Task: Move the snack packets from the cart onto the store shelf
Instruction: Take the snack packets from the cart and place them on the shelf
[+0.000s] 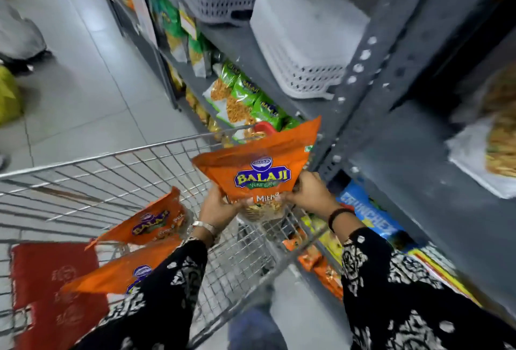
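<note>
An orange Balaji snack packet [259,165] is held upright above the right corner of the wire cart [111,176]. My left hand [216,207] grips its lower left edge and my right hand [310,193] grips its lower right edge. Two more orange packets [152,222] [120,271] lie inside the cart, the nearer one partly hidden by my left sleeve. The grey metal store shelf [413,171] rises just right of the held packet.
Green snack packets [245,98] fill a lower shelf ahead. Grey plastic baskets [304,42] sit on an upper shelf. A blue box [371,215] and orange packets [321,266] occupy the bottom shelf. The cart's red flap [53,288] is at lower left. Tiled floor [83,70] lies to the left.
</note>
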